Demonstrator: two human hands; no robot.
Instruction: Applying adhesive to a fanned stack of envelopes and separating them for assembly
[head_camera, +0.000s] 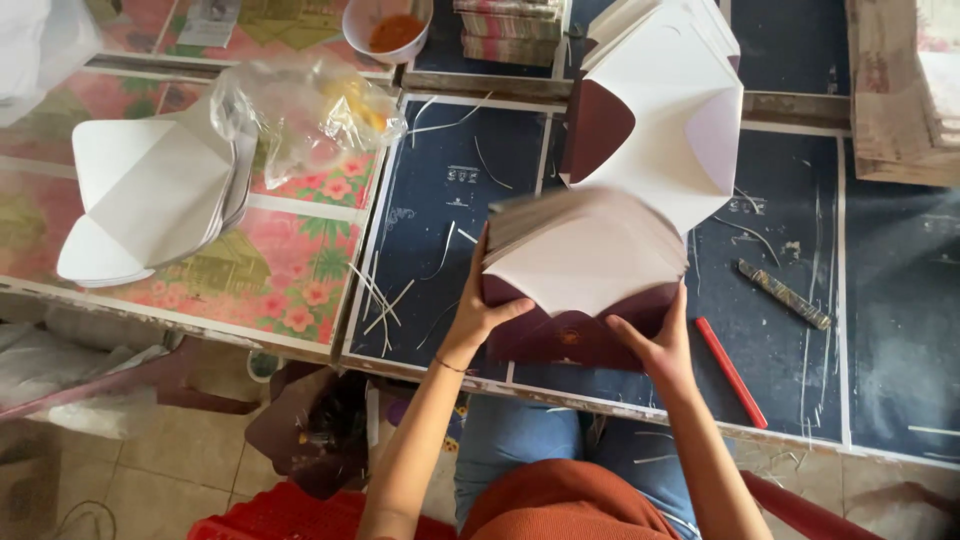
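Both hands close on one stack of unfolded envelope blanks (580, 275), white on the inside and maroon on the outside, at the near edge of the counter (430, 200). The left hand (480, 310) clamps the stack's left side, thumb laid across the maroon flap and fingers tucked beneath. The right hand (655, 345) holds the lower right corner, fingers pressed against the maroon underside. Each grip is closed on the stack, which sits directly between the two hands. Its long axis runs left to right across the body, and the upper edges of the sheets fan loosely and look blurred. Neither hand is nearer than the other; they bracket it evenly.

Just beyond the stack, toward the far edge, lies a second pile of blanks (665, 120), touching or nearly touching the held one. To the right, well apart from the right hand, a red pencil (730, 372) and a patterned stick (785, 295) rest on the dark mat. At the left end sits another white pile (150, 195) beside a crumpled clear plastic bag (305, 110), and a bowl of orange paste (388, 28) stands at the far edge.
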